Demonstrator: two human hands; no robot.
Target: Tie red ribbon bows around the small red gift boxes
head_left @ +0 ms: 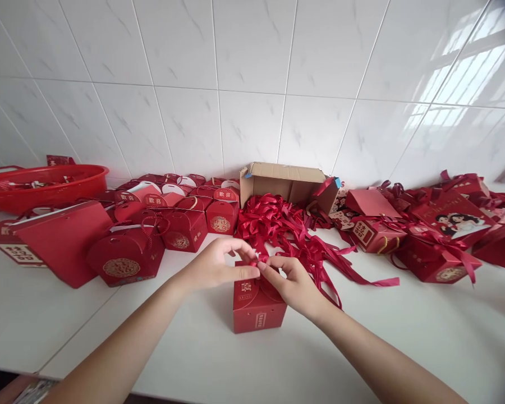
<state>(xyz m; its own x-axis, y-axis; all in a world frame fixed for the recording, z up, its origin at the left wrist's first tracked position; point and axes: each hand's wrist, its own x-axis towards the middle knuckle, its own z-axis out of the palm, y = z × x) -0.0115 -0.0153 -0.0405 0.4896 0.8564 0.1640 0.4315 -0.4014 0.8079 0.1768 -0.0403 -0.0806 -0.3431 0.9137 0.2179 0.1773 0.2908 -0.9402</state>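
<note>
A small red gift box (258, 314) with gold lettering stands upright on the white table, in the middle near the front. Over its top, my left hand (225, 264) pinches red ribbon between thumb and fingers. My right hand (292, 280) is closed on the ribbon too, its fingertips almost touching those of the left. The short piece of ribbon between them is mostly hidden by the fingers. Just behind the box lies a tangled heap of red ribbons (273, 219), with loose ends trailing to the right.
An open cardboard box (286, 174) lies behind the ribbon heap against the tiled wall. Several red boxes (185, 224) stand at the left, beside a red basin (46, 193). More boxes with bows (437, 258) fill the right side of the table (185, 353).
</note>
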